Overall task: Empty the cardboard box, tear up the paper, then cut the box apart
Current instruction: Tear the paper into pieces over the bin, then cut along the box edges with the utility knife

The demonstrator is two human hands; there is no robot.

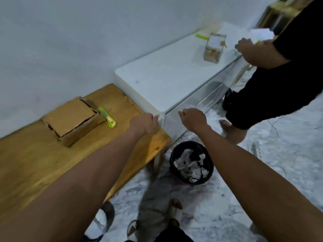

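Note:
A brown cardboard box (pixel 71 117) sits on the wooden table (pixel 35 163) at the left, its flaps folded over. A green utility knife (pixel 107 117) lies beside its right side. My left hand (pixel 146 122) hangs over the table's right end with fingers loosely curled and nothing in it. My right hand (pixel 193 118) hovers apart from it, above the floor, also curled and holding nothing I can see. Below both hands stands a black bin (pixel 191 162) holding torn white paper pieces.
A white table (pixel 167 79) adjoins the wooden one and carries a small clear container (pixel 214 48) and a green object (pixel 201 36). Another person in black (pixel 272 67) stands at its right end holding white paper (pixel 260 34). My feet are on the marbled floor (pixel 244 172).

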